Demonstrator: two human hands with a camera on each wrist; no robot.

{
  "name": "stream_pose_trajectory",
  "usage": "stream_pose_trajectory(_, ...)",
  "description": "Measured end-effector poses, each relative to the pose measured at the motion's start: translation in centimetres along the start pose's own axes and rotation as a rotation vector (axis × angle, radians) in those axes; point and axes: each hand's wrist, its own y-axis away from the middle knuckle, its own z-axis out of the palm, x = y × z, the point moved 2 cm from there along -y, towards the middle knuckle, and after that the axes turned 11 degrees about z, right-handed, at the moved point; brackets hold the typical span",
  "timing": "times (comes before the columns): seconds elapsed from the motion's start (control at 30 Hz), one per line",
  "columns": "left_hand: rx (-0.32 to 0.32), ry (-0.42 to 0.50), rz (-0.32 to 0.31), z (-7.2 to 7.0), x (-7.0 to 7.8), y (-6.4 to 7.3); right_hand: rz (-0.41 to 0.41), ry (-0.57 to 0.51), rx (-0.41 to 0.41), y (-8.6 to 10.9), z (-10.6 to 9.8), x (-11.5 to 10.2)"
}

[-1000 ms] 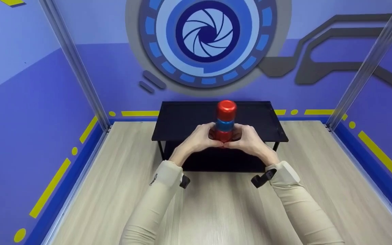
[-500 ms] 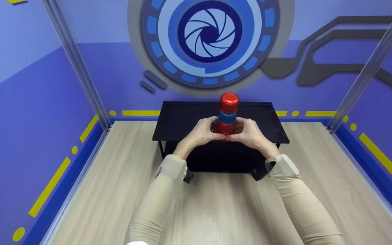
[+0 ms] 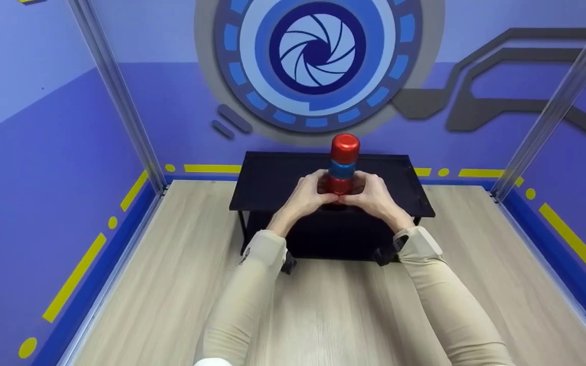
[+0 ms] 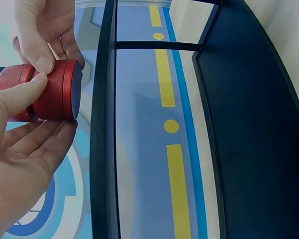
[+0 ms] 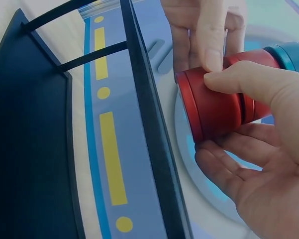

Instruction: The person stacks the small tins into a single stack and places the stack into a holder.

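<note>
A tall upright column of shiny red and blue metallic cylinders (image 3: 344,150) is held between both hands; I cannot tell whether it is one piece or several stacked. My left hand (image 3: 304,193) grips its red lower part from the left. My right hand (image 3: 377,197) grips the same part from the right, thumbs meeting at the front. In the left wrist view, the red lowest cylinder (image 4: 53,94) stands a little apart from the shelf's edge (image 4: 103,119). Fingers wrap beneath and behind it in the right wrist view, beside a teal band (image 5: 291,56).
A low black two-level shelf (image 3: 277,178) stands at the back of the wood-grain table (image 3: 191,284). Its lower board (image 4: 258,119) shows in the left wrist view. Printed blue walls (image 3: 160,112) with metal corner posts (image 3: 115,96) enclose the back and sides.
Both hands have lifted the red and blue column upward and slightly toward the back over the shelf. Their grip looks the same. The head view has shifted slightly.
</note>
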Motion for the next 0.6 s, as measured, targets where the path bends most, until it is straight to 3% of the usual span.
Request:
stream_pose_trajectory(0.2,0.009,-0.022,-0.018,0.5,-0.5,-0.2,0.011,-0.011,0.049,-2.0,0.8,3.5)
stream_pose_trajectory(0.6,0.033,-0.035,-0.065,1.4,-1.5,-0.6,0.052,0.008,0.088,-2.8,1.3,4.6)
